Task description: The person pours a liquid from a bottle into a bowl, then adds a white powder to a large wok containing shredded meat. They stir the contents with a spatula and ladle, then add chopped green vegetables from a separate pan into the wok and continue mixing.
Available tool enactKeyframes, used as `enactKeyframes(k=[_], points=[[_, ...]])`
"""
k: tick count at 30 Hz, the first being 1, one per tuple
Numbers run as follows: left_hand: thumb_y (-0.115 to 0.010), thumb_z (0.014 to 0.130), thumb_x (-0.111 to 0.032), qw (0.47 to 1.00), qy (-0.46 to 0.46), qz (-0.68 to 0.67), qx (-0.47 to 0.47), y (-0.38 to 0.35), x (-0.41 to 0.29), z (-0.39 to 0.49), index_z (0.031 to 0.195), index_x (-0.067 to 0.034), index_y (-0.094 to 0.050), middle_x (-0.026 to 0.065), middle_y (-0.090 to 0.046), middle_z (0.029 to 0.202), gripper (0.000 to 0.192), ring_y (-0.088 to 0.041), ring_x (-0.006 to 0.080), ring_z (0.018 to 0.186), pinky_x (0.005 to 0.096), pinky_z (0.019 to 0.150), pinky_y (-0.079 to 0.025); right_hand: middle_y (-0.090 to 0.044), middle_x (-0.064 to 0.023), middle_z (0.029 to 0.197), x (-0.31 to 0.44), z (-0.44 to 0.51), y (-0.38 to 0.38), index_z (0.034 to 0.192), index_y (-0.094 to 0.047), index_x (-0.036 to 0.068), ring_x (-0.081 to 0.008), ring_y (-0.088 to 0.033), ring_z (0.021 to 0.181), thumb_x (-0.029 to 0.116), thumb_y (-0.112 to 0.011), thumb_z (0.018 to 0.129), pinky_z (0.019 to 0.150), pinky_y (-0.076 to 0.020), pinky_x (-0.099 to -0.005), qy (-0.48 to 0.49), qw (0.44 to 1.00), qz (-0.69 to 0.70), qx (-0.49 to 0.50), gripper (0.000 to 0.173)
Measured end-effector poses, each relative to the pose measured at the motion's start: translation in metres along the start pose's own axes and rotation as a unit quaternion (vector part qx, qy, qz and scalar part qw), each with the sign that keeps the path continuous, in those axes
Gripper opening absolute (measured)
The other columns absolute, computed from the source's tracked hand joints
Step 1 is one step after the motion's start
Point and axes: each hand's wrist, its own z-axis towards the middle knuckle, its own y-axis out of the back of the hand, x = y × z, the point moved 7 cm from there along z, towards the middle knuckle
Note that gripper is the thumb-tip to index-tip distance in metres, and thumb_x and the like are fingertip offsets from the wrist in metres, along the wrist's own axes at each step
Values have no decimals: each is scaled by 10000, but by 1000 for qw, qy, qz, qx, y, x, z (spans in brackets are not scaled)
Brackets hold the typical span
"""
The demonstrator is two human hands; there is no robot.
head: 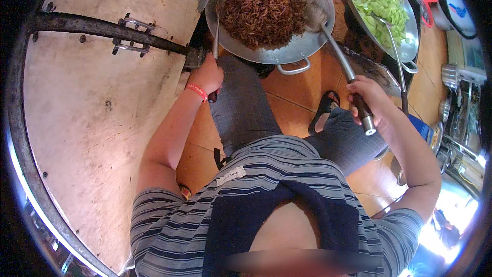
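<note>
A wide metal wok [307, 48] sits before me, heaped with dark reddish-brown shredded food [265, 7]. My left hand [207, 75] grips the handle of a metal utensil [216, 38], whose far end goes into the wok at the heap's left edge. In my right hand [369, 98] is the dark handle of a long metal spatula [338, 48]. Its blade rests inside the wok against the right side of the heap, partly smeared with food. What the left utensil's head looks like is hidden by the food.
To the right stands a second metal pan [413, 42] of pale green slices [378, 5], with a long-handled ladle or spatula [396, 50] lying in it. A pale panel with a metal latch [132, 48] is on my left. Metal pots [450, 77] line the far right over orange floor tiles [292, 111].
</note>
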Motion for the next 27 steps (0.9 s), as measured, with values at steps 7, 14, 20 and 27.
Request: enactKeyframes(k=[7, 14, 20, 27], points=[[-513, 888, -82, 955, 66, -266, 114, -16, -11, -8, 968, -33, -419, 62, -484, 720, 133, -517, 175, 523, 362, 411, -457, -449, -20, 659, -13, 23, -72, 1253, -437, -8, -112, -459, 402, 124, -465, 915, 272, -421, -255, -114, 877, 329, 332, 364], [-523, 882, -92, 921, 57, -343, 176, -17, -8, -17, 886, -65, -420, 40, -468, 665, 107, -495, 137, 496, 334, 402, -441, -433, -21, 704, -28, 32, -62, 1324, -373, -51, -77, -468, 454, 139, -476, 913, 290, -431, -235, -14, 858, 354, 373, 464], [-505, 892, -97, 940, 6, -313, 137, -14, -40, -73, 909, -56, -407, 40, -470, 652, 108, -475, 140, 415, 317, 360, -420, -421, -32, 641, -17, -34, -29, 1333, -412, -26, -94, -437, 349, 198, -585, 827, 293, -384, -219, 66, 958, 179, 215, 580], [-469, 916, -89, 962, -76, -253, 66, -21, -65, -91, 1306, -20, -358, 71, -493, 706, 412, -500, 143, 400, 319, 342, -406, -538, -45, 709, 7, -66, -23, 1309, -463, 10, -137, -531, 480, 122, -609, 763, 416, -441, -276, 142, 981, -93, 94, 576]])
